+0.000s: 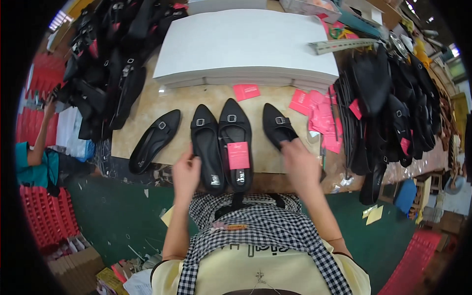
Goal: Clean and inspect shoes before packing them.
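Black pointed flat shoes with small square silver buckles lie in a row on the tan worktable (147, 110), toes away from you. Your left hand (186, 173) rests on the outer heel side of the second black shoe (206, 147), fingers curled at its edge; contact is clear, but you cannot tell from this view whether the grip is closed. Your right hand (300, 164) covers the heel end of the fourth black shoe (276, 129), fingers spread over it, pressing rather than clenching as far as visible.

The third black shoe (235, 140) sits touching the second, with a pink rectangular card (238, 155) lying loose on its insole. The first black shoe (155, 140) lies apart at the left, angled.

Risks, as judged:
- heels of the two middle shoes overhang the near table edge; a nudge from your left hand could tip one to the green floor (123, 211)
- the pink card could slide off if its shoe is jostled
- loose pink tags (322, 118) just beside your right hand could be swept along
- the black shoe pile (393, 113) at right sits near; pairs could get mixed
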The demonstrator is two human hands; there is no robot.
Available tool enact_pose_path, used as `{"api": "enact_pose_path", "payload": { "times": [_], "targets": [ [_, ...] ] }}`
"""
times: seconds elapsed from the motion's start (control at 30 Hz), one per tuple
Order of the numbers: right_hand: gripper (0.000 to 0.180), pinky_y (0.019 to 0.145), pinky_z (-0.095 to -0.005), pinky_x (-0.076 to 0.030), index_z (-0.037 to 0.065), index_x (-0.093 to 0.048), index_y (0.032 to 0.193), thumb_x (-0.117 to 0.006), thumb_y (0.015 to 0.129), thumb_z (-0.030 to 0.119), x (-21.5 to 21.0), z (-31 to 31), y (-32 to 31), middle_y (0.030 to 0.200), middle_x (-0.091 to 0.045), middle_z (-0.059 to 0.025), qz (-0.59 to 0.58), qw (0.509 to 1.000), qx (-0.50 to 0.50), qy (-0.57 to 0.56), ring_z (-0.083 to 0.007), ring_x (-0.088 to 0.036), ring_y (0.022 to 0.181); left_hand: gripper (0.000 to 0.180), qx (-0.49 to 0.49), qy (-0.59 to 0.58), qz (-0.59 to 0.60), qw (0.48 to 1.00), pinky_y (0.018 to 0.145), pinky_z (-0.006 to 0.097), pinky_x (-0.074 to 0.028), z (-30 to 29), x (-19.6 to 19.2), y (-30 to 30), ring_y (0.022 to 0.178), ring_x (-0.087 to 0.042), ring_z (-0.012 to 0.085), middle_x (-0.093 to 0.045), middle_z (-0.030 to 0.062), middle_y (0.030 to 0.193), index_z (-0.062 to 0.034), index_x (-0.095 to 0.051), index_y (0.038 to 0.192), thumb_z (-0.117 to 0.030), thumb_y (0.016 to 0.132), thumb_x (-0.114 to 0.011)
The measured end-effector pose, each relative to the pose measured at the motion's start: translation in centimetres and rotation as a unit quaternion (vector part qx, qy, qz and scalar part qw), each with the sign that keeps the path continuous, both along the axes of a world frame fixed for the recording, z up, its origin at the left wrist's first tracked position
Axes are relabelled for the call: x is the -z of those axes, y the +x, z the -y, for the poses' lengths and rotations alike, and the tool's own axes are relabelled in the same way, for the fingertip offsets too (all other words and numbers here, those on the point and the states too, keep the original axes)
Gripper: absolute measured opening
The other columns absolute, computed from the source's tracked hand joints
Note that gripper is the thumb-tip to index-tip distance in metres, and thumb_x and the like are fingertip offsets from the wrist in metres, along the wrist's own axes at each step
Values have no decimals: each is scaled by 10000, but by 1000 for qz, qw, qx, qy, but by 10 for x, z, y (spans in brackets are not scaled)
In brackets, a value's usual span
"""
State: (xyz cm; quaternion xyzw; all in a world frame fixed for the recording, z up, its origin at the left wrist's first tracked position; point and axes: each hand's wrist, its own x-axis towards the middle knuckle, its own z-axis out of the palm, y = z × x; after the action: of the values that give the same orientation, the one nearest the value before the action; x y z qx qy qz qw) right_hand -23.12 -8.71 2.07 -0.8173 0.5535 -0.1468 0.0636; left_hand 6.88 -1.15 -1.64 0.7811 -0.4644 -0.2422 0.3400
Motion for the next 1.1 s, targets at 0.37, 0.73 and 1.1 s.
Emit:
{"api": "enact_pose_path", "payload": {
  "times": [0.37, 0.73, 1.1],
  "targets": [
    [273, 678, -396, -528, 7, -630, 1181, -566, 926, 81, -1, 0, 15, 910, -606, -164, 137, 973, -103, 155, -331, -633, 783, 506, 154, -130, 398, 895, 1084, 642, -220, 299, -53, -11, 1423, -237, 393, -332, 234, 1501, -302, -509, 1399, -482, 926, -533],
    [637, 941, -379, -513, 108, -283, 1516, -571, 958, 211, -14, -6, -24, 1394, -473, -157, 665, 710, 81, 219, -224, -540, 1200, 185, 436, -332, 249, 799, 776, 458, -486, 182, -97, -101, 856, -580, 337, -560, 171, 854, -39, -600, 752, -209, 805, -647],
    [754, 1122, -399, -328, 47, -309, 1492, -680, 840, 115, 0, -9, -40, 1480, -410, -157, 523, 768, -1, 370, -289, -381, 1385, 225, 288, -334, 3, 897, 670, 370, -525, 66, -48, -118, 711, -640, 275, -635, 148, 833, -26, -640, 975, -120, 774, -677]
  ]
}}
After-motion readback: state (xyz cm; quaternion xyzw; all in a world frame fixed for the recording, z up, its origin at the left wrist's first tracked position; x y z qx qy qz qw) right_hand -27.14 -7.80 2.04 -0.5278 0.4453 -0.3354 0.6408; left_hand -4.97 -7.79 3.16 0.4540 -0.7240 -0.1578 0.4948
